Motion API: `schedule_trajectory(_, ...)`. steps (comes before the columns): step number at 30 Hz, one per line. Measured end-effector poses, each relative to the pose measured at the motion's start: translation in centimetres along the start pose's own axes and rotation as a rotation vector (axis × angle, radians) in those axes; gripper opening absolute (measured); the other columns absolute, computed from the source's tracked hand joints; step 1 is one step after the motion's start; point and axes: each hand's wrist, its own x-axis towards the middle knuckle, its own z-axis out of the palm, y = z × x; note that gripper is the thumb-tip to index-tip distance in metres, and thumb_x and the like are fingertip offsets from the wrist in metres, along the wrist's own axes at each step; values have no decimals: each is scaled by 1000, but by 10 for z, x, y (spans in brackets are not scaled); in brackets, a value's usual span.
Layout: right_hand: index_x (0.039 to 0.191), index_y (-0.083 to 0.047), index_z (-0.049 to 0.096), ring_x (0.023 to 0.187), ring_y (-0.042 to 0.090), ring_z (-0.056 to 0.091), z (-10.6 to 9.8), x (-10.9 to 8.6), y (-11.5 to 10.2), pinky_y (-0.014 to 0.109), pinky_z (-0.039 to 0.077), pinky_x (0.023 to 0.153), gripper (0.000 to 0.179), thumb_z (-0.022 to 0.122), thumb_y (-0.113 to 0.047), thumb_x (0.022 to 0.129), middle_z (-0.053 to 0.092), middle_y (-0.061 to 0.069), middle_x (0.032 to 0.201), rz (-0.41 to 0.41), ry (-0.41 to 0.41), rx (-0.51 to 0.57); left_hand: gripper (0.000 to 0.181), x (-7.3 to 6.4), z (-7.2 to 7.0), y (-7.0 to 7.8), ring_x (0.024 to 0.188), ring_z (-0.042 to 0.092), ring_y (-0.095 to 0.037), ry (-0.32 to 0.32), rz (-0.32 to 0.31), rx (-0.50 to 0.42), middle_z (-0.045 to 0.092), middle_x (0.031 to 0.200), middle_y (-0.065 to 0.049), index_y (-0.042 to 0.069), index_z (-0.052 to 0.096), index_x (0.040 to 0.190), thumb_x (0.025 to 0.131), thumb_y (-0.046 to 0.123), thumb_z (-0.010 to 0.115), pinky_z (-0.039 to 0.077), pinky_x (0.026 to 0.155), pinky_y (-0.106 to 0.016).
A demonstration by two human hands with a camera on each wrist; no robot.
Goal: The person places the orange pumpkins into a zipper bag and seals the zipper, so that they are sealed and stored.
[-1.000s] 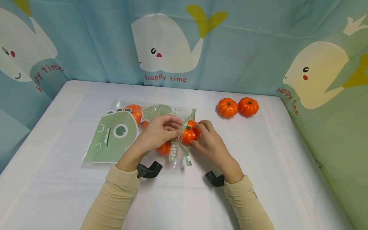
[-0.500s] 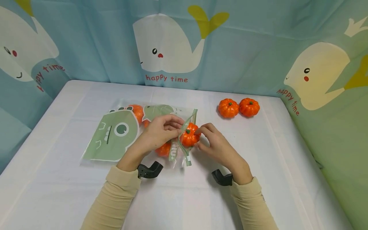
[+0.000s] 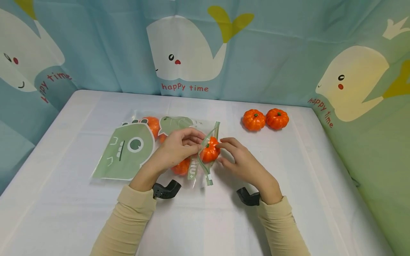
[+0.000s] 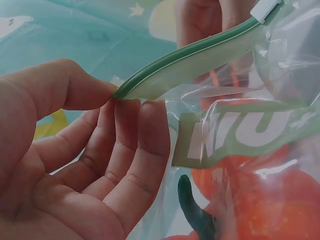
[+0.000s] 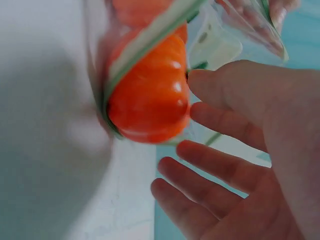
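A clear zip bag (image 3: pixel 105 167) with green monster prints lies on the table, its green-edged mouth facing right. My left hand (image 3: pixel 174 147) pinches the rim of that mouth between thumb and fingers; in the left wrist view the green zip strip (image 4: pixel 185 55) sits at the fingertips. In the mouth rests a small orange toy pumpkin (image 3: pixel 211 151), partly inside. My right hand (image 3: pixel 243 161) is at its outer side, fingers extended and fingertips at the pumpkin's surface, not wrapped round it. Other pumpkins (image 3: pixel 181 167) show through the plastic, partly hidden by the left hand.
Two more orange pumpkins (image 3: pixel 254 120) stand side by side at the back right of the white table (image 3: pixel 304 170). A whale-print curtain (image 3: pixel 272 64) hangs behind the table and along its sides. A white slider (image 4: pixel 265 9) sits on the zip strip.
The right hand has loosened from the pumpkin and its fingers have straightened. The pumpkin has shifted slightly left, further into the bag's mouth. The left hand keeps its pinch on the rim.
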Motion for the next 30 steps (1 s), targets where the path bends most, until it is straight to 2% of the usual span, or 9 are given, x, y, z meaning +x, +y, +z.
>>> schedule_trajectory(5,127,-6,61,129,26,55,-3,-2,1,45,44,110,36,69,-14,93,58,8,133,13,-21,29,26,0,1,2,100,64,-21,-3,15,4,66,111,-9,8,64,118,92,8,64,56,81,-28)
schedule_trajectory(11,132,-4,59,128,26,55,5,0,-4,43,45,109,42,68,-15,93,55,9,136,-50,-41,26,26,1,4,1,100,64,-21,1,33,16,66,110,-9,8,65,118,92,7,64,55,81,-29)
schedule_trajectory(17,133,-3,59,127,26,55,10,3,-8,41,47,107,43,69,-15,93,54,10,137,-106,-75,25,23,0,4,1,99,64,-20,3,9,23,66,109,-6,12,66,116,93,10,64,55,77,-27)
schedule_trajectory(24,134,-1,58,128,27,55,5,2,-4,43,47,106,42,66,-9,94,54,12,138,-78,-91,53,25,-1,4,0,99,63,-20,-2,28,27,66,109,-7,12,65,116,92,10,65,54,79,-30)
schedule_trajectory(30,133,1,58,128,30,54,8,1,-4,45,49,103,40,61,3,93,53,14,139,-135,-99,52,24,0,7,0,98,63,-20,-17,22,15,66,109,-7,12,65,116,92,9,64,55,78,-29)
